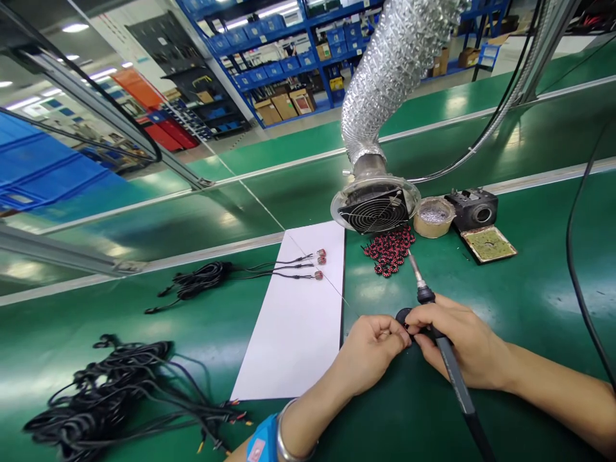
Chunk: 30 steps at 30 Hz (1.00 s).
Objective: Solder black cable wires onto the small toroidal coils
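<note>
My right hand [466,340] is closed with a soldering iron [451,369] tucked in it, its metal tip pointing up and away. The thumb and forefinger of that hand also reach to a small round black piece [403,316] on the bench. From the other side my left hand [373,350] pinches at the same spot, fingertips almost meeting the right ones. What sits between the left fingertips is too small and covered to make out. Just beyond the iron's tip lies a heap of small red-and-black ring-shaped parts [389,250].
A fume extractor fan [375,212] hangs over the heap. Behind it stand a tape-like roll [433,217] and an iron stand with a sponge tray [488,245]. White paper [293,321] carries three wired parts [321,260]. Black cable bundles [106,391] lie at left.
</note>
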Motion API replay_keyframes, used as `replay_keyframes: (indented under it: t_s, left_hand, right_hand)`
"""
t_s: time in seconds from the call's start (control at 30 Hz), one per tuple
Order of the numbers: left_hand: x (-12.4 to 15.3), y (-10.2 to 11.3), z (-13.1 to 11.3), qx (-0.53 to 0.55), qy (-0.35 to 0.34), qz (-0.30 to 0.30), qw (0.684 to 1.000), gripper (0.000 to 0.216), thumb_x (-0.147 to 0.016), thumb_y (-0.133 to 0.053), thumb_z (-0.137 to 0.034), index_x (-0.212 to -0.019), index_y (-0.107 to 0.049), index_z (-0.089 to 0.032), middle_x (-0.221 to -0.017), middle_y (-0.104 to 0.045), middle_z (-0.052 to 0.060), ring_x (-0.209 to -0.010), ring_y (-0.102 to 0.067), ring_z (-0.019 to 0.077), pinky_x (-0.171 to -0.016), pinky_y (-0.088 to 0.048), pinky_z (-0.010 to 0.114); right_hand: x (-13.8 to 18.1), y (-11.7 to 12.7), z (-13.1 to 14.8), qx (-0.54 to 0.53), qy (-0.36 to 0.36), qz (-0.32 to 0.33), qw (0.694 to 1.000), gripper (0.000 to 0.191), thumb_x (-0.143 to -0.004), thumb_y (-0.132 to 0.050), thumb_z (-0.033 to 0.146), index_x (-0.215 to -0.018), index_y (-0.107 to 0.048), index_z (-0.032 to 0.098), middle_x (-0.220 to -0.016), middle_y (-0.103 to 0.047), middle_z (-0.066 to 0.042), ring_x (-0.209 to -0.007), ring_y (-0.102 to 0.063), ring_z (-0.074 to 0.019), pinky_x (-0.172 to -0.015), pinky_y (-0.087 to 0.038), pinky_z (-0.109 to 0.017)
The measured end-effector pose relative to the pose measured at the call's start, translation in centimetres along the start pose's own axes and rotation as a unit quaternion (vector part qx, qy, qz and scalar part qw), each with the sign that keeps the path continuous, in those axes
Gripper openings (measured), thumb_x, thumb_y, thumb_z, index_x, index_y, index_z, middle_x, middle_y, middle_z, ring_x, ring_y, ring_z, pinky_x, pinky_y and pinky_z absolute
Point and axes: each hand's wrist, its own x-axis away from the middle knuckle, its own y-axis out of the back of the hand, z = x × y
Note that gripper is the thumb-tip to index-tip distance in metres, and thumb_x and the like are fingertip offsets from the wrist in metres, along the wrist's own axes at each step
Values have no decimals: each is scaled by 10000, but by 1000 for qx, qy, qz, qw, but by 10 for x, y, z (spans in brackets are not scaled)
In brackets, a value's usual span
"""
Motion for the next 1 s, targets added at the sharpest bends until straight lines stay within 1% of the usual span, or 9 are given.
replay_keyframes:
  t_s: [0.07, 0.23, 0.3, 0.37, 0.47, 0.57, 0.73, 0.83, 1.0]
  left_hand:
    - [2, 0, 1, 5, -1, 6, 1000, 276, -751, -634, -412, -688, -599, -146, -580, -452, -43, -527, -291, 83, -516, -205, 243]
    - [8, 1, 3, -11, 2, 8, 1000, 359, -796, -628, -486, -729, -625, -133, -554, -381, -64, -519, -254, 82, -510, -188, 247]
    - [9, 1, 4, -23, -1, 6, 1000, 355, -813, -615, -483, -738, -626, -136, -551, -376, -66, -512, -252, 82, -505, -188, 250]
    - [11, 2, 5, -38, -3, 4, 999, 316, -826, -603, -451, -747, -620, -145, -548, -375, -69, -502, -251, 82, -498, -188, 250]
    - [11, 3, 4, -45, 1, 4, 999, 230, -817, -597, -385, -746, -586, -166, -522, -346, -86, -477, -231, 79, -478, -164, 250]
    - [10, 5, 2, -28, -2, -10, 1000, 185, -795, -595, -353, -746, -554, -180, -512, -310, -101, -473, -221, 80, -472, -157, 248]
    - [4, 6, 3, -20, -27, -60, 998, 285, -834, -555, -462, -762, -521, -188, -537, -288, -103, -490, -224, 88, -480, -177, 248]
    - [1, 5, 4, -23, -45, -63, 997, 279, -836, -557, -451, -765, -524, -183, -553, -303, -98, -509, -239, 92, -497, -197, 252]
    - [0, 4, 7, -26, -61, -77, 995, 262, -856, -544, -433, -775, -522, -184, -552, -279, -101, -512, -221, 97, -492, -182, 254]
  right_hand:
    - [1, 0, -1, 7, 5, -3, 1000, 262, -857, -457, 36, -1040, -519, 215, -822, -627, -14, -707, -528, -163, -640, -455, -273]
    - [3, 0, -3, 31, 30, -32, 999, 254, -881, -458, 49, -1059, -531, 214, -844, -655, -32, -703, -545, -172, -625, -467, -284]
    - [1, 3, -3, 28, 48, -50, 997, 274, -873, -464, 47, -1082, -532, 211, -857, -663, -40, -710, -560, -181, -637, -476, -300]
    - [-3, 5, -5, 10, 62, -54, 997, 319, -845, -463, 42, -1119, -522, 196, -880, -665, -57, -752, -579, -198, -671, -487, -324]
    - [-10, 8, -9, -27, 69, -26, 997, 399, -780, -455, 32, -1151, -494, 173, -911, -653, -70, -789, -568, -202, -721, -488, -347]
    - [-15, 8, -13, -54, 72, -3, 996, 457, -720, -456, 32, -1154, -470, 178, -874, -624, -43, -775, -522, -187, -733, -467, -339]
    - [-20, 7, -17, -63, 62, 22, 996, 506, -659, -458, 53, -1143, -451, 199, -852, -577, -17, -755, -471, -182, -740, -426, -344]
    - [-21, 7, -19, -64, 46, 40, 996, 526, -640, -473, 76, -1148, -438, 204, -870, -573, -18, -761, -460, -190, -746, -416, -358]
    - [-20, 5, -24, -47, 21, 75, 996, 546, -613, -484, 84, -1145, -447, 204, -878, -576, -24, -768, -464, -203, -742, -409, -373]
